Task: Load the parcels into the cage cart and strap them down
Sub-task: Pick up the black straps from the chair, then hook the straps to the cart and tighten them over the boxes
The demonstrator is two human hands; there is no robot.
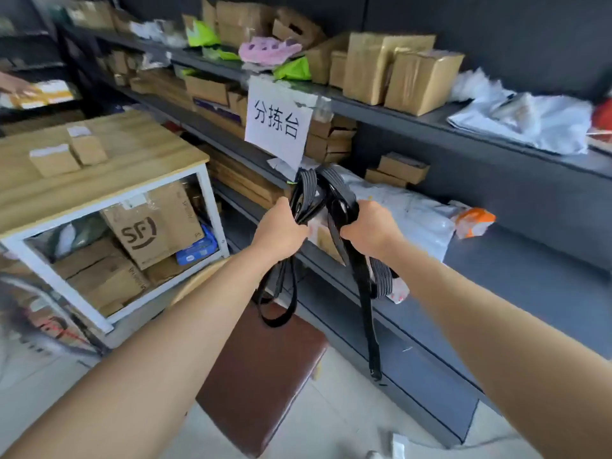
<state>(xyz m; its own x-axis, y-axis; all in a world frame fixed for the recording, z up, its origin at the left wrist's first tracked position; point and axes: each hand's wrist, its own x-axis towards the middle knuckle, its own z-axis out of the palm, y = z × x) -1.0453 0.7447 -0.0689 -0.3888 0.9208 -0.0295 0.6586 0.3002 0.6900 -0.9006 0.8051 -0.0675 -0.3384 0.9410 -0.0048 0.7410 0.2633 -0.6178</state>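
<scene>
Both hands' fingertips are hidden, curled round a tangled bundle of black straps (pixel 318 193) held up in front of dark metal shelving (pixel 530 270); the left hand (pixel 281 230) grips flat webbing loops, the right hand (pixel 371 230) clutches a glossy knot and a ribbed elastic band; one long tail hangs past the shelf edge, its end fitting too small to make out; a loop dangles above a brown padded stool (pixel 265 376); taped cardboard parcels (pixel 420 81) and crinkled white plastic mailers (pixel 417 213) lie on the shelves; the far left is blurred.
</scene>
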